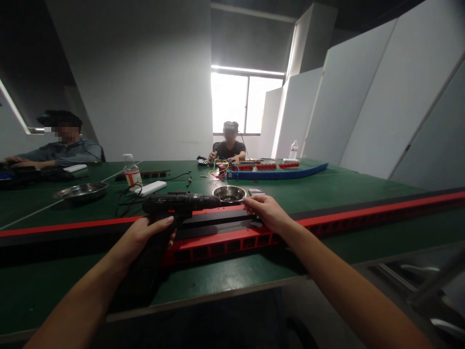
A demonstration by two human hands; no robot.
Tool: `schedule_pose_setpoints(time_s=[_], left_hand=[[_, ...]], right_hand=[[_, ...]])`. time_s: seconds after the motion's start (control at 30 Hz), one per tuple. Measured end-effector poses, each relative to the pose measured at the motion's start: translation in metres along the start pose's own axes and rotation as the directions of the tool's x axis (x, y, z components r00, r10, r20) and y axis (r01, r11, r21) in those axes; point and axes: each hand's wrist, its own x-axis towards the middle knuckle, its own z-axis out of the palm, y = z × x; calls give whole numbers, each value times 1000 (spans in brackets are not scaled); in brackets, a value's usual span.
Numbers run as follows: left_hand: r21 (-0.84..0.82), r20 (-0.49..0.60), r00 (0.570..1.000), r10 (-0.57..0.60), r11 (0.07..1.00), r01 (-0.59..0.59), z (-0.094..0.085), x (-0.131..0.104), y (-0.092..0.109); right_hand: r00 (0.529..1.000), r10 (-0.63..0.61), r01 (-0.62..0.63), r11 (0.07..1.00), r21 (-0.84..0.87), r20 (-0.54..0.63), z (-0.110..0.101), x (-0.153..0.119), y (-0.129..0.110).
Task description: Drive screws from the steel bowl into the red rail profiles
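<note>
My left hand (145,235) is wrapped round the grip of a black power drill (174,204), which points to the right. At the drill's tip, my right hand (264,209) has its thumb and fingers pinched together; whatever is between them is too small to make out. Both hands are over a long red and black frame (225,238) that lies across the table, with a row of square openings along its near side. Just behind the drill tip stands a steel bowl (229,191) holding small dark pieces.
On the green table (203,283) are a steel dish (82,191), a bottle (131,172), a white power bank (154,188), cables, coloured wires and a blue strip (283,173). One person (230,143) sits opposite, another (69,145) at the left.
</note>
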Motion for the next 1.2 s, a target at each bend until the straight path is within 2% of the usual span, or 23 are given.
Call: schedule_pose_setpoints(time_s=[0.37,0.53,0.7,0.8,0.93,1.07,1.13,1.2], left_hand=[[58,10,1000,16,998,-17,1,-2,3],[74,-19,1000,18,997,-16,4,-5,4],[106,-6,998,68,992,-67,6,-5,2],[127,-1,995,98,987,-97,8,-7,8],[241,44,992,118,962,-125,-4,-14,34],[458,156,985,78,878,-142,-32,-25,75],[572,142,988,63,809,-134,-46,-33,97],[659,43,992,122,742,-120,-58,-41,117]], right_hand=[[1000,-8,8,1000,-7,7,0,0,1],[1000,15,-15,1000,10,24,-1,1,1],[998,33,-35,998,44,51,-3,4,5],[999,26,-28,999,43,43,-3,5,7],[1000,2,-2,1000,1,2,-3,4,6],[1000,26,-24,995,-92,13,-3,0,0],[999,49,-47,991,-128,13,-2,-3,-3],[998,65,-65,989,-134,0,-1,-5,-5]])
